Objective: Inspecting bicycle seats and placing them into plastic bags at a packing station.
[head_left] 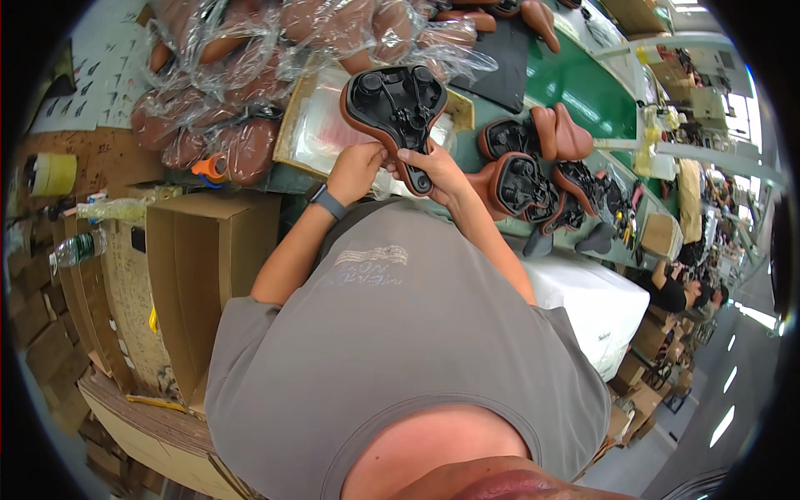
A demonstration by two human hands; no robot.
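A brown bicycle saddle (394, 96) is held upside down in front of me, its black underside with rails and springs facing up and its narrow nose toward me. My right hand (439, 172) is closed around the nose from the right, thumb on the underside. On the other side my left hand (360, 169) has its fingers pinched at the nose's left edge; their tips are partly hidden. Beneath the saddle lies an open shallow box (292, 137) with clear plastic bags (329, 117). More unwrapped saddles (521, 185) are heaped to the right.
Plastic-wrapped saddles (221, 108) pile up at the far left, beside an orange tape dispenser (212, 168). An open cardboard box (212, 250) stands left, a white package (587, 304) right. Beyond are a green conveyor surface (583, 83) and a co-worker (675, 287).
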